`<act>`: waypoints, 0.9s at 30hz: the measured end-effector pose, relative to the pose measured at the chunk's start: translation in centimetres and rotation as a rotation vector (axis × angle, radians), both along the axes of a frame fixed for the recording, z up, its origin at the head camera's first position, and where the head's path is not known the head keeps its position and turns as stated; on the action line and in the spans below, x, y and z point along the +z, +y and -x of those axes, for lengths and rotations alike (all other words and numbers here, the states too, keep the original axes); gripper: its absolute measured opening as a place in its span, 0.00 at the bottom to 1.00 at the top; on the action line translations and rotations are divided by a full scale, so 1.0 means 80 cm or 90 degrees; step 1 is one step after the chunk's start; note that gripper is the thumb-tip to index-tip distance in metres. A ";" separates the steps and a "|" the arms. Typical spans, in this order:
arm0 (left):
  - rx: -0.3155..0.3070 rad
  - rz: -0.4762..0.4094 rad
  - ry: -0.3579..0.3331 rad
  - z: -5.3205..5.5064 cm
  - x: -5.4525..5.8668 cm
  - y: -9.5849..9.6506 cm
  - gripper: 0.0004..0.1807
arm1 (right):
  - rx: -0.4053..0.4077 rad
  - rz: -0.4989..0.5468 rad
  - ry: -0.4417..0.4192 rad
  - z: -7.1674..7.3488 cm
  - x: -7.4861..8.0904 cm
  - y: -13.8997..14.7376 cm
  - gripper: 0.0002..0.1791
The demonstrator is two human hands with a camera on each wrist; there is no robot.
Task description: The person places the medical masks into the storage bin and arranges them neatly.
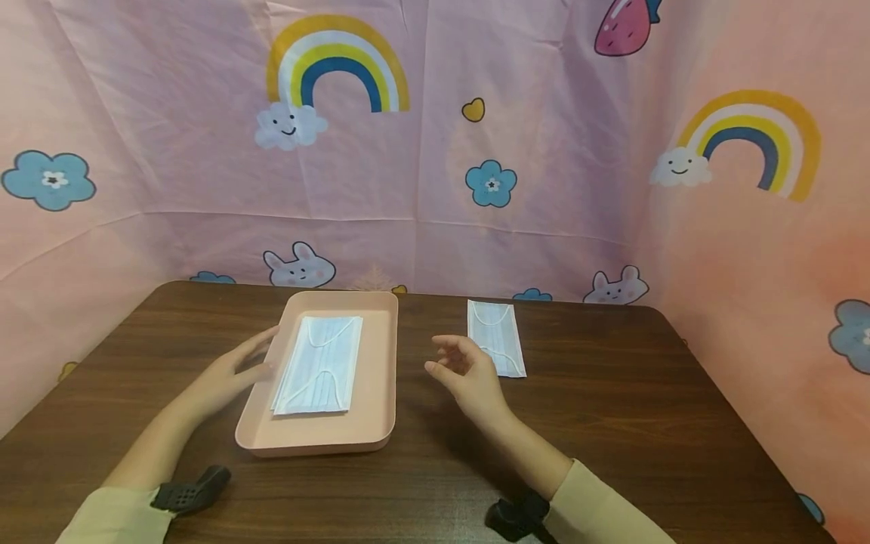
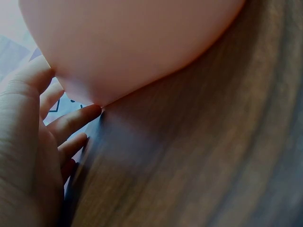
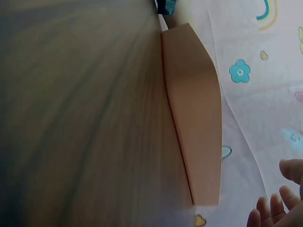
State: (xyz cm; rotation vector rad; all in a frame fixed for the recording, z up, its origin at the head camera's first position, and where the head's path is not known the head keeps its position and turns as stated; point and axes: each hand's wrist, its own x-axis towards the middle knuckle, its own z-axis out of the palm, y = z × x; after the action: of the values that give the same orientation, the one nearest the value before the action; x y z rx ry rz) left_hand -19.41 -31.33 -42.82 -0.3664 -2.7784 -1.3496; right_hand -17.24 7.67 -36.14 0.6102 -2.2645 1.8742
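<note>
A shallow pink tray [image 1: 374,378] stands on the table left of centre. In it lies a small stack of pale blue face masks [image 1: 319,366] with white ear loops. My left hand [image 1: 227,378] touches the tray's left side, thumb at the rim and fingers spread along the wall, as the left wrist view also shows. One more face mask [image 1: 496,332] lies flat on the table to the right of the tray. My right hand [image 1: 472,378] hovers between tray and lone mask, fingers loosely bent with nothing in them, overlapping that mask's left edge in the head view.
The dark wooden table [image 1: 612,431] has rounded far corners. A pink cloth [image 1: 421,166] printed with rainbows, flowers and rabbits hangs behind it and along both sides. Dark straps with camera mounts [image 1: 193,491] sit at both wrists, by the pale sleeves.
</note>
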 end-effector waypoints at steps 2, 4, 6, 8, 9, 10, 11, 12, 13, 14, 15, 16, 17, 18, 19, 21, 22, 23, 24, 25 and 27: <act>0.001 0.002 0.000 0.000 0.000 0.000 0.38 | -0.011 -0.008 -0.004 0.006 -0.007 0.012 0.18; 0.002 0.006 0.002 0.001 0.001 0.000 0.38 | -0.025 -0.012 -0.005 0.015 -0.018 0.024 0.18; 0.003 0.008 0.002 0.001 0.001 0.000 0.38 | -0.040 -0.020 -0.013 0.025 -0.029 0.037 0.19; 0.004 0.009 0.002 0.001 0.000 0.000 0.38 | -0.053 -0.022 -0.014 0.035 -0.040 0.050 0.19; 0.003 0.008 0.002 0.001 0.000 0.000 0.38 | -0.061 -0.026 -0.012 0.036 -0.042 0.055 0.19; 0.003 0.008 0.002 0.001 0.000 0.000 0.38 | -0.068 -0.029 -0.012 0.038 -0.043 0.061 0.19; 0.003 0.008 0.001 0.001 0.000 0.000 0.38 | -0.075 -0.031 -0.015 0.040 -0.044 0.067 0.18; 0.004 0.008 0.001 0.001 0.000 0.000 0.38 | -0.083 -0.032 -0.016 0.042 -0.045 0.072 0.18; 0.003 0.008 0.001 0.001 0.000 0.001 0.38 | -0.091 -0.031 -0.018 0.044 -0.045 0.077 0.18; 0.004 0.008 0.001 0.001 0.000 0.001 0.38 | -0.102 -0.032 -0.021 0.047 -0.046 0.083 0.18; 0.004 0.008 0.001 0.000 0.001 0.001 0.38 | -0.111 -0.033 -0.024 0.050 -0.046 0.088 0.17; 0.005 0.008 0.000 0.000 0.001 0.001 0.38 | -0.117 -0.032 -0.030 0.053 -0.046 0.093 0.17; 0.005 0.009 0.001 0.000 0.001 0.001 0.38 | -0.124 -0.035 -0.034 0.055 -0.047 0.098 0.18; 0.005 0.009 0.001 0.000 0.001 0.001 0.38 | -0.130 -0.036 -0.038 0.058 -0.047 0.102 0.18; 0.005 0.009 0.001 0.000 0.001 0.001 0.38 | -0.136 -0.038 -0.041 0.060 -0.047 0.107 0.18; 0.005 0.010 0.002 0.000 0.001 0.001 0.38 | -0.143 -0.043 -0.043 0.066 -0.047 0.114 0.19; 0.005 0.011 0.003 0.000 0.001 0.001 0.38 | -0.147 -0.047 -0.044 0.068 -0.048 0.118 0.20; 0.005 0.012 0.002 0.000 0.001 0.001 0.38 | -0.154 -0.053 -0.045 0.071 -0.048 0.121 0.20; 0.005 0.012 0.001 0.000 0.001 0.001 0.38 | -0.160 -0.061 -0.045 0.074 -0.049 0.124 0.21; 0.005 0.012 0.000 0.000 0.001 0.001 0.38 | -0.165 -0.071 -0.045 0.077 -0.050 0.127 0.21; 0.008 0.013 -0.001 -0.001 0.001 0.001 0.39 | -0.175 -0.093 -0.045 0.084 -0.053 0.132 0.22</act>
State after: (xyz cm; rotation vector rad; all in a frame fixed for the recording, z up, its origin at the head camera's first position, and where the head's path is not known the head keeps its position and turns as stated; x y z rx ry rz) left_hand -19.35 -31.27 -42.72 -0.3484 -2.7931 -1.3198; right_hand -23.97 18.27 -40.41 0.2364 -2.4016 1.6371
